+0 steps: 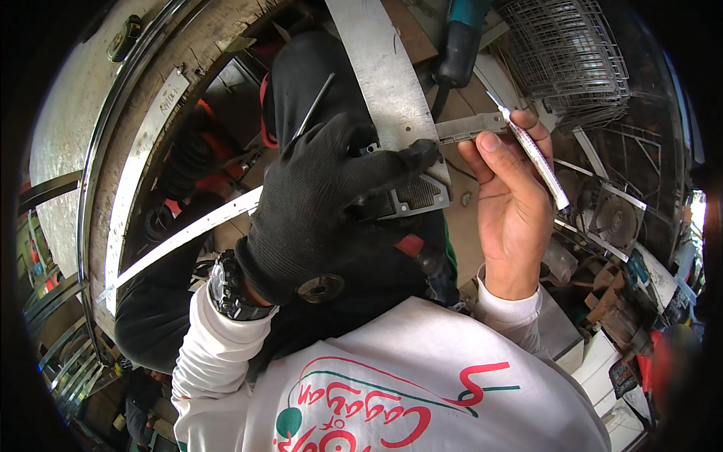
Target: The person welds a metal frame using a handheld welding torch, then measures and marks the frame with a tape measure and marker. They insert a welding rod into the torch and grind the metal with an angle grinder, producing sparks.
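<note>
My left hand (pixel 309 196), in a black knit glove, is closed around a try-square-like measuring tool. Its dark metal head (pixel 418 197) shows below my fingers, and a long pale rule (pixel 192 231) runs out to the lower left. My gloved index finger lies across a flat grey metal strip (pixel 384 75). A thin metal rod (pixel 315 104) sticks up beside the glove. My bare right hand (pixel 512 196) pinches a slim white pen (pixel 538 160), its fine tip pointing up and left. A short grey metal piece (pixel 468 128) spans from the strip to my right fingers.
A teal and black power tool (pixel 459 45) lies beyond the strip. Stacked wire mesh (pixel 565 56) stands at the far right. Another marked metal strip (pixel 147 166) rests along the curved edge at left, near a tape measure (pixel 124 38). Scrap and tools clutter the right side.
</note>
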A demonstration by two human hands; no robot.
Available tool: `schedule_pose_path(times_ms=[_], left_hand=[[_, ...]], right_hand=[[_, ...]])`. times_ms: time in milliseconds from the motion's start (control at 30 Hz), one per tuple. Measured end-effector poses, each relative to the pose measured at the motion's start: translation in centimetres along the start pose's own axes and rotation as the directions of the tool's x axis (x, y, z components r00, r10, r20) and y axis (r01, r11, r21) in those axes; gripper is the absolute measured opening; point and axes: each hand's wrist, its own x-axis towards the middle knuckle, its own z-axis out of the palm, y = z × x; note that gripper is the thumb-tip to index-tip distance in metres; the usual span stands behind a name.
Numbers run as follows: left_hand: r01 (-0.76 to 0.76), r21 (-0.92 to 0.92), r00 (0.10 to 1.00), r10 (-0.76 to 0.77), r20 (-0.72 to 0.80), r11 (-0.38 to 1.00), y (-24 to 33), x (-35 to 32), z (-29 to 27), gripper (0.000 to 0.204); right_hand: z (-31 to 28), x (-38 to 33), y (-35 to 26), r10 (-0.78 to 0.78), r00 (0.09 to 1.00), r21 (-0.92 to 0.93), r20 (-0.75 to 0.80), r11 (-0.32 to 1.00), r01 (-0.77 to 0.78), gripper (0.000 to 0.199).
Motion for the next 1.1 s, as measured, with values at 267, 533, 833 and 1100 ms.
schedule_pose_path(times_ms=[267,533,833,1100], left_hand=[[-0.02,-0.055,0.999,0.018,-0.035,0.998,0.2,0.1,0.1,0.076],[-0.038,0.0,0.999,0.037,-0.03,0.999,0.2,0.0,0.0,0.074],[-0.021,-0.026,1.0,0.021,-0.004,0.999,0.3,0.1,0.0,0.066],[0.041,-0.066,0.997,-0.037,0.065,0.997,0.3,-0.3,-0.1,0.068]], right_hand=[[0.0,-0.1,-0.1,-0.016,1.0,0.002,0.017,1.0,0.016,0.044],[0.0,-0.2,-0.2,-0.022,0.999,-0.01,0.028,1.0,0.022,0.043],[-0.6,-0.5,0.4,-0.005,1.0,-0.02,0.004,1.0,0.005,0.043],[-1.8,-0.6,0.7,0.039,0.999,-0.013,0.031,0.999,-0.039,0.037]])
